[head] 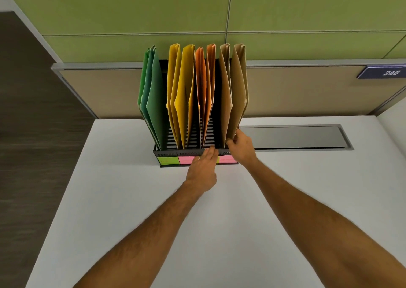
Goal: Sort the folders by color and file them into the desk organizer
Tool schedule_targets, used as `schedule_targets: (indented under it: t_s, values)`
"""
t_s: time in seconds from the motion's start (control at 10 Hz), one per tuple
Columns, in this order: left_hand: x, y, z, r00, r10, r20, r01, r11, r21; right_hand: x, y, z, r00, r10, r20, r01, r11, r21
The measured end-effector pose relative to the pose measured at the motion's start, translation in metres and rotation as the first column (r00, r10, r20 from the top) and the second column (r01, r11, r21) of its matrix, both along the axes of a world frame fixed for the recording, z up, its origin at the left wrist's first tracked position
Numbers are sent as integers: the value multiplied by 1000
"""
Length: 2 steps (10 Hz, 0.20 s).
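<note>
At the far edge of the white desk [136, 199], in the head view, a black desk organizer [175, 152] stands against a beige partition beneath green wall panels. Its slots hold upright folders grouped by colour, from left to right: green folders [153, 94], yellow folders [183, 94], orange folders [205, 85] and tan folders [236, 90]. Sticky labels, one green [168, 160] and one pink [186, 160], sit on the organizer's front face. The left hand [203, 169] reaches forward with fingers straight and close together, the fingertips touching the organizer's front rail below the orange folders and covering part of the labels. The right hand [240, 147] lies at the organizer's right front corner, its fingers curled around the lower edge of the rightmost tan folder. To the right of the organizer a grey recessed panel [294, 137] is set into the desk. A dark plate reading 246 [388, 72] is fixed to the partition at far right.
</note>
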<state>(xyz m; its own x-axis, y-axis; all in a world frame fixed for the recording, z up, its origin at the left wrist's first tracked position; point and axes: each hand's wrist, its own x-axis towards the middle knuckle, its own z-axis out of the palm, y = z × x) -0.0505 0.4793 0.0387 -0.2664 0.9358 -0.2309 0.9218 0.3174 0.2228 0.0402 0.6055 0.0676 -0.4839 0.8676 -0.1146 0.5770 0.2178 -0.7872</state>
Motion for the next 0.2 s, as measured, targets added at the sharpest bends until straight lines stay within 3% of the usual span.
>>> schedule_targets:
  t_s: [0.1, 0.2]
  values:
    - [2, -14, 11, 996, 47, 73, -49, 999, 23, 31, -26, 4, 997, 18, -79, -17, 1000, 21]
    - [13, -29, 21, 993, 56, 108, -61, 997, 46, 55, -44, 6, 999, -12, -34, 13, 1000, 20]
